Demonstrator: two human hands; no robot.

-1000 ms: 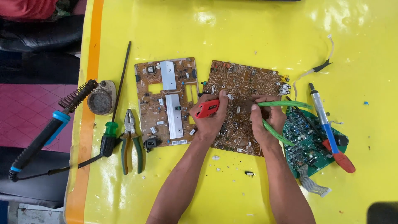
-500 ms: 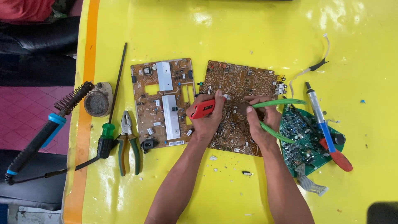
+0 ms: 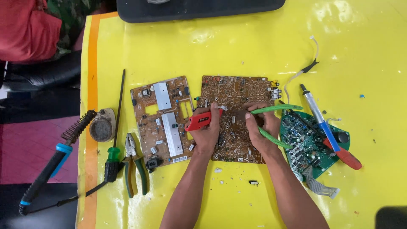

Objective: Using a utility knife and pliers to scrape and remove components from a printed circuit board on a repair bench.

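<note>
A large brown circuit board [image 3: 237, 91] lies solder side up in the middle of the yellow table [image 3: 237, 46]. My left hand [image 3: 206, 131] rests on the board's left edge and grips a red-handled tool [image 3: 198, 121] whose tip points right at the board. My right hand [image 3: 260, 129] holds green-handled pliers [image 3: 275, 109], their jaws meeting the board near the red tool's tip. The spot under both tips is partly hidden by my fingers.
A second brown board with silver heat sinks [image 3: 163, 121] lies to the left. A green board [image 3: 311, 146] lies on the right under a blue-and-red pen-shaped tool [image 3: 324, 125]. Pliers [image 3: 135, 169], a screwdriver [image 3: 115, 140] and a soldering iron [image 3: 46, 169] lie at the left edge.
Both hands stay on the brown board with only small shifts of the tool tips. The view has drifted slightly.
</note>
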